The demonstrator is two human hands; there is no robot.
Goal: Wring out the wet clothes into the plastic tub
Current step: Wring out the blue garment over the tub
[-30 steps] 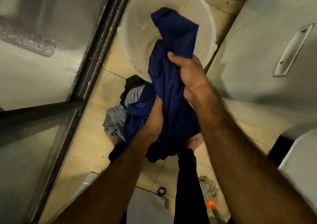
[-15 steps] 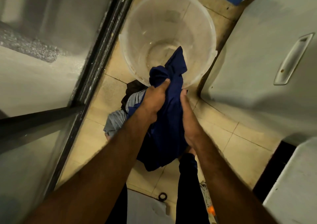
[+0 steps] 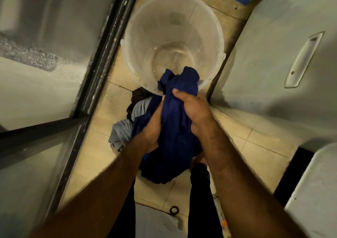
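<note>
Navy cloth (image 3: 171,128) bunched and creased, gripped by left hand (image 3: 152,128) and right hand (image 3: 193,110), over translucent tub (image 3: 135,28)

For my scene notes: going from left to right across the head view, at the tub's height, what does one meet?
Grey panel → black frame → plastic tub → recessed handle.

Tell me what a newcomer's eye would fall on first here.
The dark blue garment sits bunched at centre, gripped by the left hand and the right hand. Its upper end pokes over the near rim of the translucent plastic tub, which stands on the tiled floor ahead holding a little water. Grey clothes lie heaped left of the hands.
</note>
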